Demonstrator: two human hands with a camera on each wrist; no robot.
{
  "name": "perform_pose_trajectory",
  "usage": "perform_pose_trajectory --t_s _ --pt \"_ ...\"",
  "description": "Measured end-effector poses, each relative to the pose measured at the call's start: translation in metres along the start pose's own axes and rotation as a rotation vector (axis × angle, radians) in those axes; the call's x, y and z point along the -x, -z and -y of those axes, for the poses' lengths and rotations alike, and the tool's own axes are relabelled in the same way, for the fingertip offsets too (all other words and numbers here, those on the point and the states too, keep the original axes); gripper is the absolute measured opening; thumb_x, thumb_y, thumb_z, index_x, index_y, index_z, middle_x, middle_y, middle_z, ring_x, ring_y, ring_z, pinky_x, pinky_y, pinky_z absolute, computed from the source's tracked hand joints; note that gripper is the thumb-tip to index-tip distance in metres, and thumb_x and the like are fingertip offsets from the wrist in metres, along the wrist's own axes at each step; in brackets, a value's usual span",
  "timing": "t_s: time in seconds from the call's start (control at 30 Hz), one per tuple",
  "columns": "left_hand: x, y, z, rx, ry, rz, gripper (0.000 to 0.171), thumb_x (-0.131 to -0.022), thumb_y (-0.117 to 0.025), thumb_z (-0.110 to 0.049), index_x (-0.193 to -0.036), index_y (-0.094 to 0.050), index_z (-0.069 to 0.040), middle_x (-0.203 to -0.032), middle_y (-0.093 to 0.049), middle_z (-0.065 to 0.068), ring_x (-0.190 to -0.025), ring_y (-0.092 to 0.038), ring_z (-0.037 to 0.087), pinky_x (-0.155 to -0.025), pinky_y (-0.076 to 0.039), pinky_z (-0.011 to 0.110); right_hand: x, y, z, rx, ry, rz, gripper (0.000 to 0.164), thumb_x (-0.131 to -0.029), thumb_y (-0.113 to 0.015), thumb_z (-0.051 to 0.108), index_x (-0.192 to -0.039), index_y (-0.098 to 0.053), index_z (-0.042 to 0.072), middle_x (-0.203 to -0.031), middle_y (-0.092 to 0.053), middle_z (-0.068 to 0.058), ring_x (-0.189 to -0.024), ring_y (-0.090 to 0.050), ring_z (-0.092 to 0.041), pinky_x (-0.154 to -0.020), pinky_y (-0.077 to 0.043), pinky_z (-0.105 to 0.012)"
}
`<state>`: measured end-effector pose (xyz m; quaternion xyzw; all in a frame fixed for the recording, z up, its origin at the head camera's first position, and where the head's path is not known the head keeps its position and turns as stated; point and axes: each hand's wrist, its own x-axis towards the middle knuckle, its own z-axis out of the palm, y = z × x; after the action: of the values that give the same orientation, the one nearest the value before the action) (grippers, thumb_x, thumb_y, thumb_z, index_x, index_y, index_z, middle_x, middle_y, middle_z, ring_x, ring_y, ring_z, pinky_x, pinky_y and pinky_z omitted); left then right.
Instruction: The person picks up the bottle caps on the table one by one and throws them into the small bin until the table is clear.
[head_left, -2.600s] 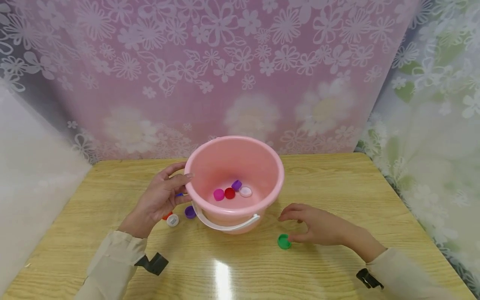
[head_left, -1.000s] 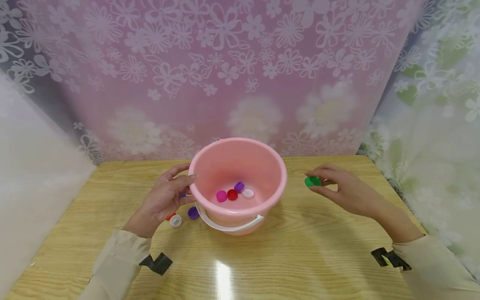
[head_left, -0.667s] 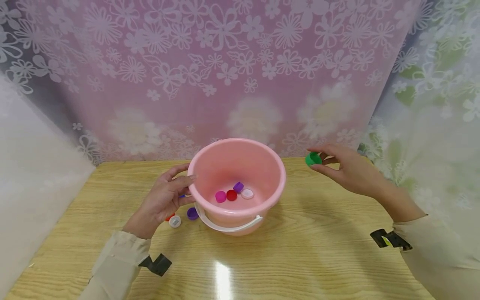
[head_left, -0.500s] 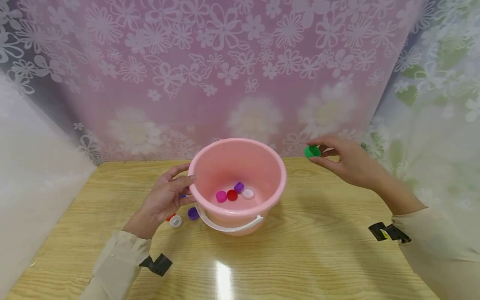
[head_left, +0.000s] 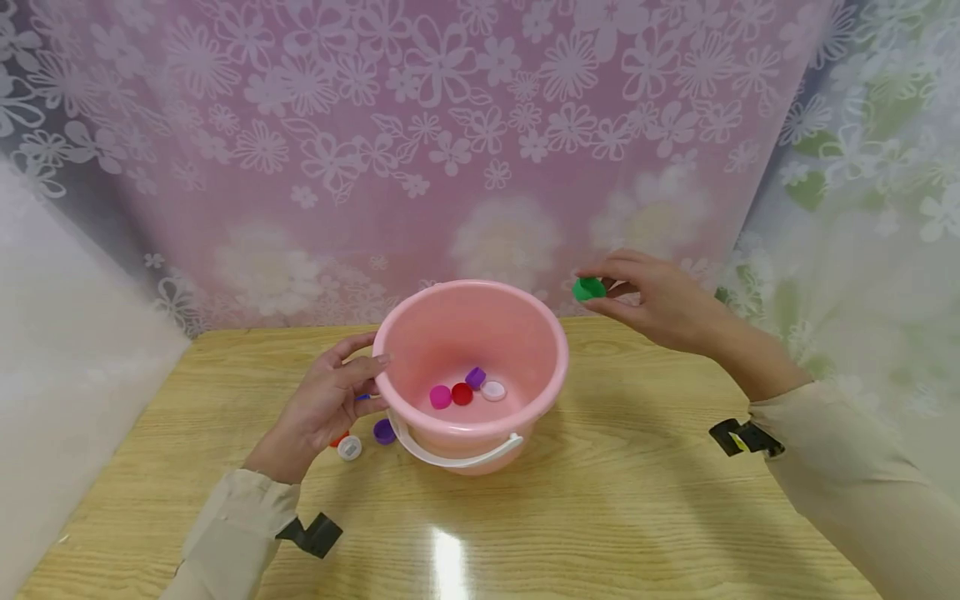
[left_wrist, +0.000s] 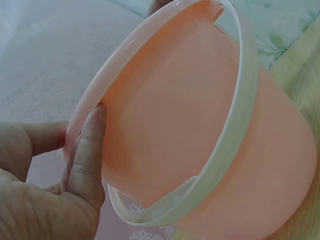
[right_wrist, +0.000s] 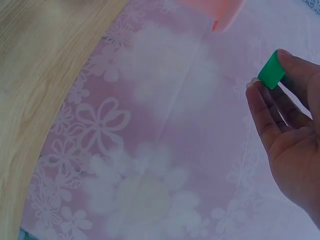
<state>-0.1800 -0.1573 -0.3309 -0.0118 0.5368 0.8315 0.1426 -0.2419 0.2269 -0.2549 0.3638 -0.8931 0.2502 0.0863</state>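
A pink bucket (head_left: 472, 429) stands tilted toward me on the wooden table, its white handle (head_left: 457, 460) hanging at the front. My left hand (head_left: 330, 400) grips the bucket's left rim between thumb and fingers; the left wrist view shows the thumb (left_wrist: 87, 155) against the rim. Up in the air to the right of the bucket, my right hand (head_left: 652, 300) pinches a green bottle cap (head_left: 588, 289) between thumb and fingertips. Inside the bucket lie a magenta cap (head_left: 440, 397), a red cap (head_left: 462, 394), a purple cap (head_left: 476, 377) and a white cap (head_left: 492, 391).
Left of the bucket on the table (head_left: 615, 508) lie a white cap (head_left: 349, 447), another purple cap (head_left: 384, 431) and a red-orange cap (head_left: 339, 438). A blue piece (head_left: 363, 397) is partly hidden behind the left hand. A flowered pink curtain (head_left: 480, 167) hangs behind the table.
My right hand took the green cap from the table, lifted it, and has since moved left toward the bucket's rim. The left hand stays on the bucket.
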Motion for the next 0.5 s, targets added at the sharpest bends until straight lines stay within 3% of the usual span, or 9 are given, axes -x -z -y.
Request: perform_pose_trajectory --t_s 0.2,0.33,0.5 --pt "0.0 -0.001 0.0 0.0 -0.002 0.008 0.06 -0.094 -0.06 -0.004 -0.143 -0.027 -0.004 -0.089 -0.067 0.01 -0.07 -0.068 0.018 -0.066 -0.059 0.031 -0.016 -0.01 0.006 0.025 0.023 0.049 0.037 -0.091 -0.067 0.021 -0.127 -0.06 0.01 -0.114 -0.058 -0.003 -0.097 -0.06 -0.019 -0.082 -0.055 -0.038" --pt "-0.001 -0.001 0.001 -0.004 -0.001 0.013 0.059 -0.094 -0.058 -0.004 -0.143 -0.027 -0.004 -0.09 -0.067 0.009 -0.071 -0.068 0.018 -0.067 -0.059 0.031 -0.026 -0.022 0.013 -0.017 0.078 0.102 0.036 -0.09 -0.069 0.014 -0.125 -0.061 0.007 -0.116 -0.059 -0.006 -0.098 -0.06 -0.02 -0.084 -0.054 -0.037" --pt "0.0 0.0 0.001 -0.001 -0.003 0.01 0.058 -0.094 -0.058 -0.004 -0.143 -0.028 -0.004 -0.094 -0.067 0.011 -0.073 -0.069 0.019 -0.067 -0.059 0.032 -0.035 -0.036 0.022 -0.037 0.119 0.141 0.037 -0.089 -0.07 0.017 -0.123 -0.062 0.007 -0.117 -0.06 -0.004 -0.099 -0.058 -0.019 -0.084 -0.052 -0.038"
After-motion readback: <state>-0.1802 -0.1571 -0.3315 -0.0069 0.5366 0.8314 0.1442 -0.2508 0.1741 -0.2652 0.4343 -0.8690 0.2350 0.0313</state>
